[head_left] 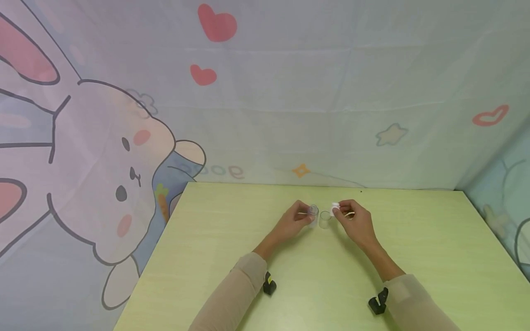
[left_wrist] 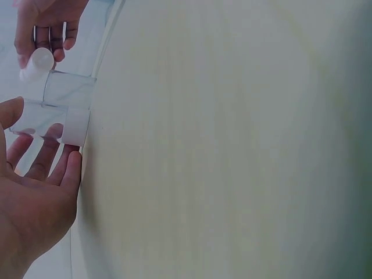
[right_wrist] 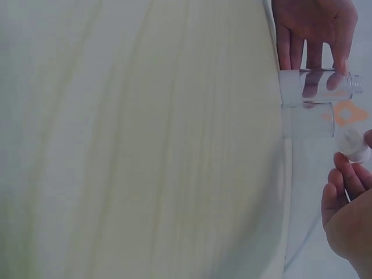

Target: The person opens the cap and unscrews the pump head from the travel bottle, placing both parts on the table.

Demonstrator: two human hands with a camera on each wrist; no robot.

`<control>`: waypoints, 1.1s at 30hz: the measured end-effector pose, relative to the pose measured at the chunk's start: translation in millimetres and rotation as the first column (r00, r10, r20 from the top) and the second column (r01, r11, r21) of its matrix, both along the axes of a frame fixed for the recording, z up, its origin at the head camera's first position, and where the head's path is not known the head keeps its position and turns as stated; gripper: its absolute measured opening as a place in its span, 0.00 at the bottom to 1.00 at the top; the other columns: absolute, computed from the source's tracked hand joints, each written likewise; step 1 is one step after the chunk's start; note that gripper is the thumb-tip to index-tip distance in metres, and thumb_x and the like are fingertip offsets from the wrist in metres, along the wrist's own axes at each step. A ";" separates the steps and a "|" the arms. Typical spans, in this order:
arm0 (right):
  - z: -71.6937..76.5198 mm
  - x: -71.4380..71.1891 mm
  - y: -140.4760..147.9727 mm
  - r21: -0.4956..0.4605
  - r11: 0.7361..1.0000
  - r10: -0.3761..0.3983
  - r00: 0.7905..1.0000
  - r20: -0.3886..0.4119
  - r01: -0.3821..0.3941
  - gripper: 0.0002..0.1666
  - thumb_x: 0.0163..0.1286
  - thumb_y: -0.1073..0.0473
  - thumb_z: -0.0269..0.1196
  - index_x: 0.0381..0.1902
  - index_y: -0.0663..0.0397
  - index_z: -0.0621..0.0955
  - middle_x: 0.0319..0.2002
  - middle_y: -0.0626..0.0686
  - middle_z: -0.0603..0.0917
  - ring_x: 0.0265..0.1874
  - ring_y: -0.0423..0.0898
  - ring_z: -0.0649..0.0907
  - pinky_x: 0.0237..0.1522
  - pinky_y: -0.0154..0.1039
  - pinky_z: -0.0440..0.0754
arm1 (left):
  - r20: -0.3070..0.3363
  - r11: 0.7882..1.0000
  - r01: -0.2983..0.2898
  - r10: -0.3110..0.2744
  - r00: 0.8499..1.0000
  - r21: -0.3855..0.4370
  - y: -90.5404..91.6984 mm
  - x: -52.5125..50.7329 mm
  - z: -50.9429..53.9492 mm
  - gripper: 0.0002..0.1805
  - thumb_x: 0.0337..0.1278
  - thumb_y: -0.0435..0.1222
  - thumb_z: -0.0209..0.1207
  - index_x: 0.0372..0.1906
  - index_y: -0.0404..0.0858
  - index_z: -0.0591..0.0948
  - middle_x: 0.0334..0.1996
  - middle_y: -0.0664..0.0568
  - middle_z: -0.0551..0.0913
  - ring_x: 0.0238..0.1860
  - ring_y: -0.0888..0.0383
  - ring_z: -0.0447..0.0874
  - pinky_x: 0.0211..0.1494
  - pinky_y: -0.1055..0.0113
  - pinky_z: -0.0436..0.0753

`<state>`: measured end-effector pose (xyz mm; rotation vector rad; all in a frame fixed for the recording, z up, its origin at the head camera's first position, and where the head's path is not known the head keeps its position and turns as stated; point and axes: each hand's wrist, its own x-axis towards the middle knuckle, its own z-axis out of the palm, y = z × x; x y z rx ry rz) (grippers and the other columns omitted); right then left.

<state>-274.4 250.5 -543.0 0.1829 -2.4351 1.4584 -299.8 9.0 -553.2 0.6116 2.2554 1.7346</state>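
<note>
My left hand (head_left: 293, 219) holds a clear bottle (head_left: 313, 217) upright on the table between thumb and fingers. Its threaded neck is uncapped, and a whitish band (left_wrist: 76, 126) shows at its base. Right beside it stands a clear open-topped cylinder (head_left: 325, 220), like a small cup, with neither hand on it. Just above and right of that cylinder, my right hand (head_left: 357, 224) pinches a small white cap-like piece (head_left: 335, 208). In the right wrist view the white piece (right_wrist: 352, 144) is partly hidden by the fingers.
The pale yellow-green table (head_left: 422, 230) reaches back to a hanging cloth (head_left: 331, 92) printed with a rabbit and hearts. Black wrist devices (head_left: 269, 284) sit at both sleeve cuffs. A tiny dark speck (head_left: 361, 191) lies near the table's back edge.
</note>
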 end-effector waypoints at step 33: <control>-10.7 5.2 10.2 0.045 0.999 0.016 0.995 0.097 -0.021 0.17 0.77 0.55 0.67 0.51 0.64 0.83 0.41 0.57 0.86 0.41 0.50 0.83 0.42 0.26 0.81 | 0.028 0.999 0.002 -0.003 1.000 0.032 -0.3 14.6 29.5 0.15 0.78 0.32 0.59 0.59 0.28 0.73 0.63 0.35 0.78 0.68 0.35 0.79 0.66 0.51 0.83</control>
